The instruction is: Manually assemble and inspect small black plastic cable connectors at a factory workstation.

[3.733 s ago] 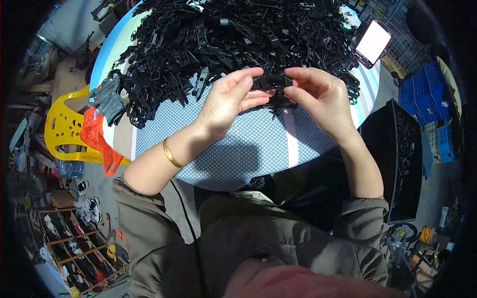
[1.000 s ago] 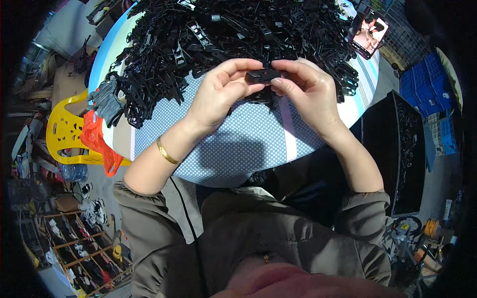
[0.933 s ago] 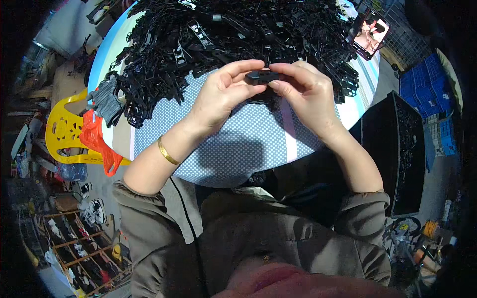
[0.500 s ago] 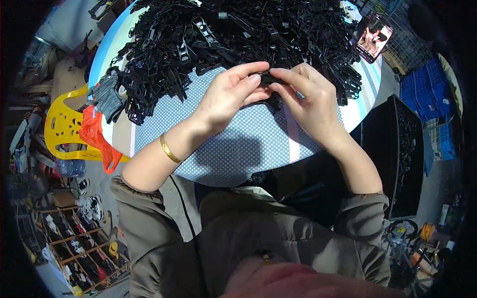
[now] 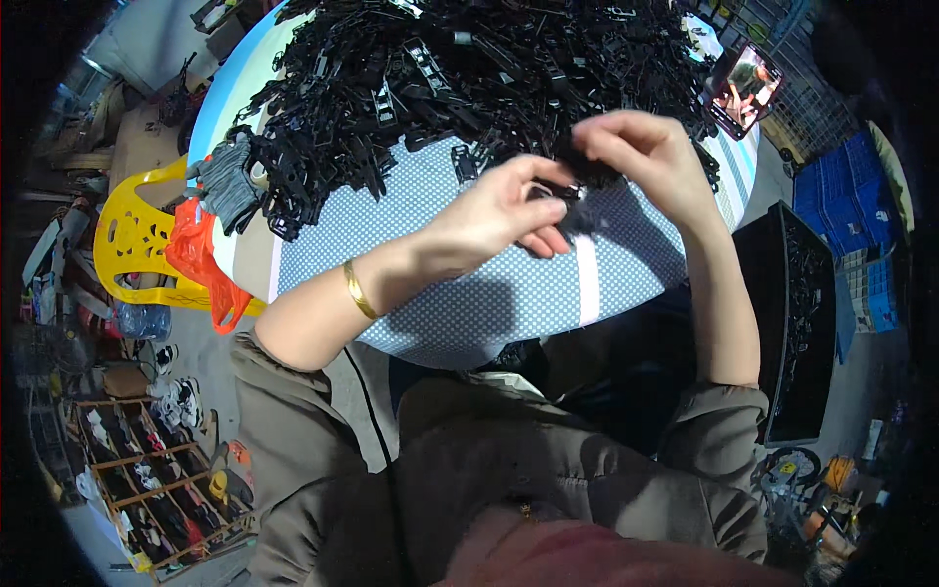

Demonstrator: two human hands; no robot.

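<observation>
Both hands pinch one small black plastic part [image 5: 577, 191] between them, just above the dotted tablecloth [image 5: 460, 293]: the left hand [image 5: 504, 210] clamps it from below with thumb and fingertips, and the right hand [image 5: 650, 161] closes on its upper end. The part is blurred, so its exact shape cannot be told. It sits at the near edge of a big heap of black plastic parts [image 5: 469, 68] that covers most of the round table.

As I judge it, the main risk is a slip — the piece is small and held only at the fingertips, so a hard squeeze or twist could flick it out of the grip. If it lands in the heap it would be lost among the lookalikes; if it goes the other way it could drop off the table edge into the lap or onto the floor. A sleeve or wrist dragging back could also pull loose parts off the heap.

No readable labels stand out. A phone [image 5: 743, 88] with a lit screen leans at the far right of the table. Blue crates [image 5: 846, 205] stack at the right — beside them a flat black tray [image 5: 797, 333]. At the left stand a yellow plastic chair [image 5: 132, 245] and an orange bag [image 5: 201, 259].
</observation>
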